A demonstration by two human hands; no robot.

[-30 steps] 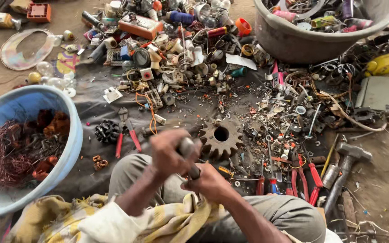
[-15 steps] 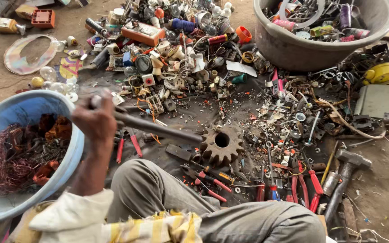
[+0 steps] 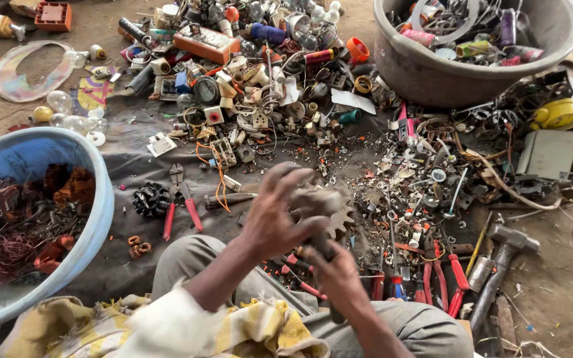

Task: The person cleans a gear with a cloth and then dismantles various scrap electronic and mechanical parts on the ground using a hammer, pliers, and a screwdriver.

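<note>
While both hands work over the knees, a rusty metal part [image 3: 313, 202] sits gripped above the dark ground cloth [image 3: 127, 162].

Left hand [image 3: 276, 219] wraps its grip over the part; right hand [image 3: 336, 272] holds a narrow grip on a dark handle [image 3: 323, 246] beneath it. A toothed gear [image 3: 341, 222] lies just behind, red-handled pliers [image 3: 184, 205] to the left, a blue basin [image 3: 97, 199] at the cloth's left edge, a hammer [image 3: 502, 262] to the right.
</note>
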